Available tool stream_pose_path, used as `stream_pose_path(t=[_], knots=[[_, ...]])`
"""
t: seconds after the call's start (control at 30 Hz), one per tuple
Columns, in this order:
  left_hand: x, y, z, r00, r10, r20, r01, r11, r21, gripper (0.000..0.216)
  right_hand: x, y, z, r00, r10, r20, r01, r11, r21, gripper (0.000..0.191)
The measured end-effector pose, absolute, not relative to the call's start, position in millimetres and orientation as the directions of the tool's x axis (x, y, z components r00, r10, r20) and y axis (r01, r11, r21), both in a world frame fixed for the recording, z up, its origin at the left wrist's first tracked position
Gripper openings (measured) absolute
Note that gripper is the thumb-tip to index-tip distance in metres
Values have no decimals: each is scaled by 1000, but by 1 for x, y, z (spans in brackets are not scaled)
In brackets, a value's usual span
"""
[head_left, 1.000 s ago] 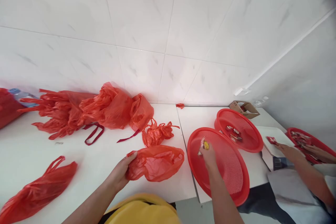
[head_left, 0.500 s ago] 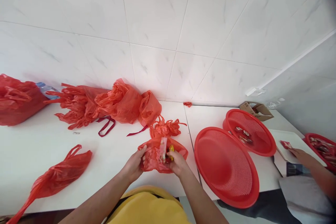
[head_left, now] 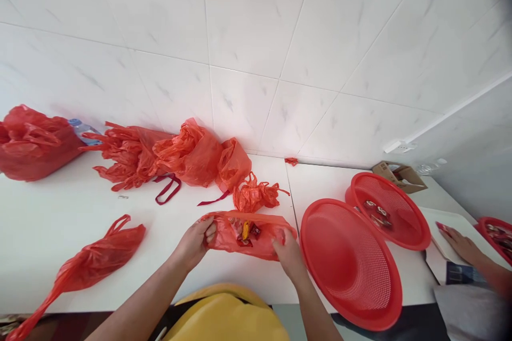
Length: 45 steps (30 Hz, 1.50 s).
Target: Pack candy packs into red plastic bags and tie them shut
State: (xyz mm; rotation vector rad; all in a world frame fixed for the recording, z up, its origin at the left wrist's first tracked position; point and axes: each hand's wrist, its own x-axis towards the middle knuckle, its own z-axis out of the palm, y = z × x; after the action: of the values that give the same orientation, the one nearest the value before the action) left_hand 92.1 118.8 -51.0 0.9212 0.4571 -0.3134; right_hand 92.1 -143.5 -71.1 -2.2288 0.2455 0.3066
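Note:
A red plastic bag [head_left: 228, 242] lies before me, its mouth stretched wide between my hands. My left hand [head_left: 199, 240] is closed on the bag's left edge. On the opposite side, my right hand [head_left: 287, 249] grips the right edge, with some fingers hidden by the plastic. Inside the bag are several small wrapped snacks [head_left: 246, 230], one yellow and others dark red or pinkish. Just behind it sits a small knotted bundle of red bags [head_left: 258, 195].
Filled red bags [head_left: 200, 157] line the wall, beside a water bottle [head_left: 83, 130]. Another red bag [head_left: 100, 250] lies left. To the right stand a red basket [head_left: 344, 261] and a second basket [head_left: 394, 208] holding packets. A co-worker's hand [head_left: 460, 245] rests over a white tray [head_left: 442, 218].
My right hand has let go of the snacks, which now lie inside the bag, and has taken the bag's right edge. The co-worker's hand has shifted over the tray.

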Motion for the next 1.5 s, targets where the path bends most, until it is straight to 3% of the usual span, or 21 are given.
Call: stream_pose_path(t=[0.1,0.23,0.43,0.63,0.8,1.2,1.3,1.4,1.47,1.5], knots=[[91,134,-37,896,19,-443,360,552,752,41,84,-134,-60,952,-26,-304,-185,-842,-506,43],[87,146,-15,923,64,-379,306,477,824,21,80,-122,-51,958,87,-272,-4,-948,-317,36],[80,147,0,932,56,-358,313,377,872,29,82,-119,-56,950,188,-250,135,-968,-211,37],[78,145,1,946,58,-319,296,246,923,30,77,-130,-69,958,106,-267,79,-991,-110,28],[81,137,4,950,65,-305,293,154,944,27,74,-138,-79,951,122,-283,101,-991,-88,26],[83,122,21,941,95,-324,320,50,946,28,72,-143,-81,948,130,-290,66,-973,-220,31],[91,125,25,935,165,-313,317,6,948,28,71,-143,-58,949,218,-228,70,-851,-521,29],[96,119,32,943,252,-218,230,-18,973,24,72,-148,-35,960,216,-176,-31,-545,-838,31],[92,106,37,963,234,-135,152,-54,987,16,76,-156,-28,980,117,-162,-105,-388,-916,34],[87,98,39,985,135,-112,124,-83,989,13,79,-161,-28,985,55,-162,-132,-364,-922,36]])
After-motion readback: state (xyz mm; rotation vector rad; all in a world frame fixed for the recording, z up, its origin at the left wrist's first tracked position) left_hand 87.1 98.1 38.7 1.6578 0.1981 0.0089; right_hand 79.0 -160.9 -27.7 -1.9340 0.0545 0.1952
